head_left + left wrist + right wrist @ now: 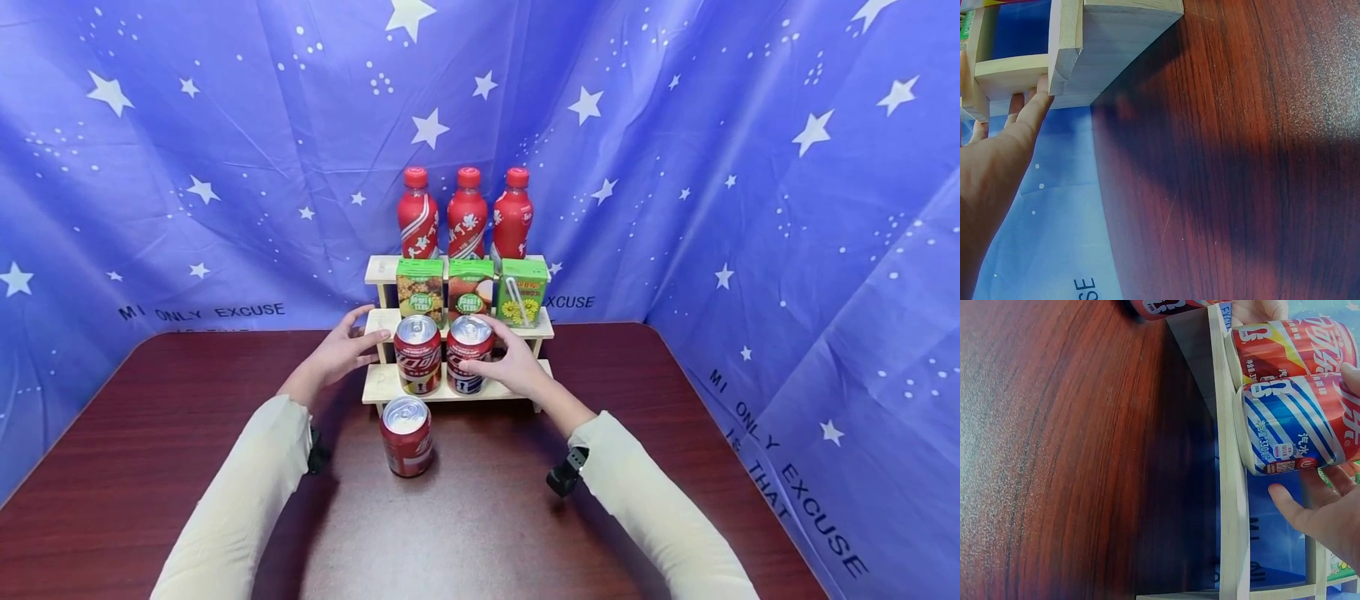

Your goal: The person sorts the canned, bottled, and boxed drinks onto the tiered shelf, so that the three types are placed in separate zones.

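Observation:
On the bottom step of a three-tier wooden rack [495, 392] stand two red soda cans. My right hand [517, 367] grips the right can [468, 379], its thumb across the front; in the right wrist view this can [1291, 425] shows blue and white stripes. Beside it is the left can [417, 354], with a yellow patch. At the rack's left end, my left hand [337, 354] touches the wood with its fingers spread. The left wrist view shows those fingers [1035, 109] reaching a wooden crosspiece [1013, 72]. A third can [407, 442] stands on the table before the rack.
Green-topped drink cartons [471, 287] line the middle step. Red bottles [467, 217] with red caps stand on the top step. A blue star-printed curtain [300, 167] hangs behind and beside the dark wooden table [480, 533].

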Available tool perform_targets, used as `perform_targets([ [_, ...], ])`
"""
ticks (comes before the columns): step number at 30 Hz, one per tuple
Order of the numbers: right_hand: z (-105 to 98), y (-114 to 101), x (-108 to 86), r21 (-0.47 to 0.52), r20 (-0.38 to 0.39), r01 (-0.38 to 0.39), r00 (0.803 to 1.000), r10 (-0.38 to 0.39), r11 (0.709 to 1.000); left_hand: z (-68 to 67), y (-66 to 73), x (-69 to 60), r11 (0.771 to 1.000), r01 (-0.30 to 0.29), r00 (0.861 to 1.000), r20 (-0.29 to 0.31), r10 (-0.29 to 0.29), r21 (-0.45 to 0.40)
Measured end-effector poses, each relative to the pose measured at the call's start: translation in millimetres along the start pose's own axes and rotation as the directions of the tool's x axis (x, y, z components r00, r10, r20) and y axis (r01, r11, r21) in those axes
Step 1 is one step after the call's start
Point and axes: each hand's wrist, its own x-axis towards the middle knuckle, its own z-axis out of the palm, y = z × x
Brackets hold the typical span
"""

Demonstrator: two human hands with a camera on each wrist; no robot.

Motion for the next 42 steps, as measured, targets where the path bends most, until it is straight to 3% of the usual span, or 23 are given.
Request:
perform_targets([
  [6, -3, -4, -6.6, 0.009, -0.002, 0.011, 1.000, -0.011, 1.000, 1.0, -0.1, 0.3, 1.000, 0.000, 1.000, 0.007, 0.000, -0.008],
  [14, -9, -6, -17.6, 0.039, -0.064, 0.057, 0.996, -0.055, 0.998, -0.4, -0.7, 0.8, 1.000, 0.000, 1.000, 0.005, 0.000, -0.006],
  [20, -13, -20, -39.7, 0.094, -0.087, 0.065, 0.995, -0.057, 0.993, -0.3, -1.4, 0.3, 1.000, -0.002, 1.000, 0.008, 0.002, 0.003],
  [25, -13, -28, -56.4, 0.084, -0.104, 0.093, 0.991, -0.084, 0.992, -0.7, -0.7, -0.2, 1.000, -0.009, 1.000, 0.009, 0.008, 0.011],
  [42, 10, -18, -83.2, 0.055, 0.010, 0.142, 0.990, -0.142, 0.988, -0.8, 0.4, -0.3, 1.000, -0.002, 1.000, 0.009, 0.002, -0.001],
])
